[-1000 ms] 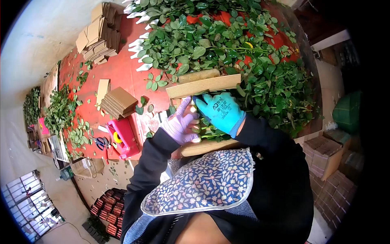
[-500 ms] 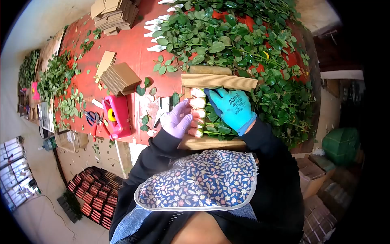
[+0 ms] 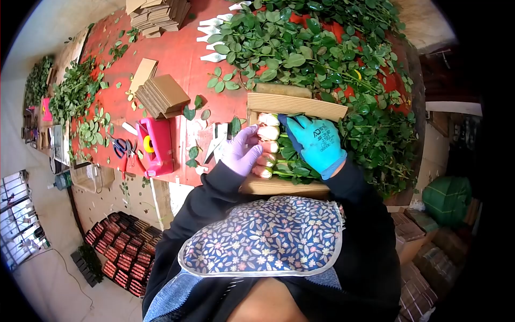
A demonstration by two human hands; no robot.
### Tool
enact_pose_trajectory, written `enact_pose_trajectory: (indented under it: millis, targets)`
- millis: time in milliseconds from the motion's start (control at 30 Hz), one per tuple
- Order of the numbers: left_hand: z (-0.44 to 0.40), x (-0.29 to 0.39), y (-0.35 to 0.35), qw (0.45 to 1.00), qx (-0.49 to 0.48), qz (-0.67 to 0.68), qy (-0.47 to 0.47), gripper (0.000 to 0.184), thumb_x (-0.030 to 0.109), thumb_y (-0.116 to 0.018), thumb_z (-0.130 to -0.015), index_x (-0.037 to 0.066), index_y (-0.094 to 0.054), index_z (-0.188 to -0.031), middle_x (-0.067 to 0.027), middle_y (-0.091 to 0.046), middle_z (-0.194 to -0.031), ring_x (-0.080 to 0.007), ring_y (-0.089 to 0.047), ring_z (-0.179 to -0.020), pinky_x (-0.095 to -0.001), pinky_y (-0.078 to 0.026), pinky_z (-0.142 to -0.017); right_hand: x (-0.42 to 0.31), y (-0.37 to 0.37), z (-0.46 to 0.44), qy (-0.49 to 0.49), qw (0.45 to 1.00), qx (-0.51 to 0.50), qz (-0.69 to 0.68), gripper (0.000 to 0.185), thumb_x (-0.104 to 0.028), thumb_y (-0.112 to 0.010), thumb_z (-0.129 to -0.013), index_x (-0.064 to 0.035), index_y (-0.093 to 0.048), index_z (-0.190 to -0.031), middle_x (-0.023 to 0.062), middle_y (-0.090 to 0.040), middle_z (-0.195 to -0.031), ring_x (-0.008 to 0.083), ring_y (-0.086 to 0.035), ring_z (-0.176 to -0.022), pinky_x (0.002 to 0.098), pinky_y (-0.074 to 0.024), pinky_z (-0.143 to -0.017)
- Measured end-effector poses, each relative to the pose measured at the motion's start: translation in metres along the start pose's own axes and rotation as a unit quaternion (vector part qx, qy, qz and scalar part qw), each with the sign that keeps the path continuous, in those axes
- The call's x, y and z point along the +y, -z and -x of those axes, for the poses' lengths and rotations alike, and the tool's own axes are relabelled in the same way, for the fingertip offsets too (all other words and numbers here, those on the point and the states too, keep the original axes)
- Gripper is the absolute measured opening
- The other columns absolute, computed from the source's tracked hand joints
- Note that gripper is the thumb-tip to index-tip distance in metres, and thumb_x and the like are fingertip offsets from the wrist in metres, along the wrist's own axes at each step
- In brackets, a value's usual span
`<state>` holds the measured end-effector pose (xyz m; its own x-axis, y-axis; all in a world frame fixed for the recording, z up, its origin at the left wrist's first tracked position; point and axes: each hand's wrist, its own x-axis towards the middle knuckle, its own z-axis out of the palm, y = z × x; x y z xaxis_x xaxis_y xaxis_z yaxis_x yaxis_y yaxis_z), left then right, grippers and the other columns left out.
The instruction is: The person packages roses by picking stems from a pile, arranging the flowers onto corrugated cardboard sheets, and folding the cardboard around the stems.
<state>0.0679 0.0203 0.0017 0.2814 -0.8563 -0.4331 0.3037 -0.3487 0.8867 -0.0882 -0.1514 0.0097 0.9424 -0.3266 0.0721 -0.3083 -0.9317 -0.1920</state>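
Pale pink roses (image 3: 268, 132) lie in a column, heads to the left, between strips of corrugated cardboard (image 3: 300, 106). My left hand (image 3: 242, 152), in a lavender glove, is at the left side of the heads. Its fingers are bent but apart, with the fingertips against the blooms. From the right, my right hand (image 3: 317, 144), in a blue glove with dark fingertips, reaches over the green stems. Its fingers close together just behind the upper rose heads, around a rose's stem; the exact grip is partly hidden by the glove.
A pink tape dispenser (image 3: 155, 147), scissors (image 3: 123, 147) and red-handled pliers (image 3: 130, 161) lie to the left. Behind them sits a stack of cardboard pieces (image 3: 162, 95). Leafy rose stems (image 3: 300, 53) with white-wrapped heads cover the back right of the red table (image 3: 209, 112).
The whole view has shifted slightly, so the table things sit a little farther right. Both hands stay at the roses; the left fingers have moved slightly over the heads.
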Motion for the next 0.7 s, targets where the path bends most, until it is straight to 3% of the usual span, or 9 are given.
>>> enact_pose_trajectory:
  millis: [200, 333, 400, 467, 567, 700]
  targets:
    - [-0.004, -0.011, 0.0, 0.999, -0.004, -0.005, -0.047, 0.048, 0.003, -0.049, -0.099, 0.0, -0.031, -0.144, -0.0131, -0.062, -0.111, -0.0165, -0.065, -0.089, -0.029, -0.057, -0.068, -0.001, -0.002, 0.003, -0.005, 1.0, 0.015, 0.012, 0.043, -0.021, -0.06, -0.085, -0.018, -0.06, -0.128, 0.0046, -0.066, -0.1, 0.0233, -0.065, -0.071, 0.041, -0.0502, -0.061]
    - [-0.009, -0.03, 0.007, 0.985, 0.053, -0.048, -0.157, 0.049, 0.002, -0.054, -0.095, -0.001, -0.037, -0.141, -0.0136, -0.064, -0.111, -0.017, -0.066, -0.087, -0.0283, -0.055, -0.074, -0.002, 0.002, 0.003, 0.0, 1.0, 0.028, -0.012, 0.04, -0.02, -0.06, -0.087, -0.0177, -0.06, -0.128, 0.0055, -0.065, -0.097, 0.025, -0.064, -0.071, 0.0411, -0.0498, -0.062]
    - [-0.003, -0.025, 0.025, 0.979, 0.06, -0.148, -0.128, 0.051, 0.005, -0.057, -0.095, 0.0, -0.04, -0.142, -0.0126, -0.054, -0.133, -0.0169, -0.06, -0.101, -0.0297, -0.05, -0.089, -0.003, 0.006, 0.001, -0.003, 0.999, 0.037, -0.025, 0.035, -0.017, -0.064, -0.087, -0.0142, -0.064, -0.122, 0.0055, -0.065, -0.091, 0.0258, -0.064, -0.074, 0.0406, -0.0492, -0.063]
    - [0.006, -0.013, 0.036, 0.966, 0.084, -0.202, -0.135, 0.044, 0.003, -0.057, -0.093, -0.001, -0.046, -0.136, -0.0111, -0.064, -0.112, -0.012, -0.064, -0.078, -0.0254, -0.053, -0.069, -0.002, 0.009, 0.001, 0.002, 0.999, 0.011, -0.033, 0.037, -0.017, -0.064, -0.088, -0.013, -0.063, -0.124, 0.0069, -0.065, -0.093, 0.0273, -0.064, -0.076, 0.0412, -0.0496, -0.065]
    - [0.023, -0.011, 0.051, 0.974, 0.073, -0.2, -0.079, 0.034, 0.006, -0.056, -0.095, -0.001, -0.051, -0.127, -0.0084, -0.065, -0.101, -0.0095, -0.063, -0.067, -0.0238, -0.053, -0.063, -0.001, 0.009, 0.003, -0.008, 1.0, -0.005, -0.026, 0.039, -0.017, -0.064, -0.088, -0.0116, -0.061, -0.126, 0.0104, -0.067, -0.103, 0.0304, -0.065, -0.081, 0.0416, -0.0512, -0.07]
    - [0.04, -0.017, 0.054, 0.972, 0.061, -0.222, -0.045, 0.025, 0.006, -0.056, -0.095, -0.003, -0.055, -0.118, -0.008, -0.067, -0.093, -0.0108, -0.067, -0.075, -0.0244, -0.054, -0.068, -0.008, 0.036, 0.003, -0.004, 0.999, 0.017, -0.044, 0.043, -0.018, -0.063, -0.084, -0.0103, -0.059, -0.126, 0.0105, -0.065, -0.103, 0.029, -0.065, -0.081, 0.0434, -0.0513, -0.071]
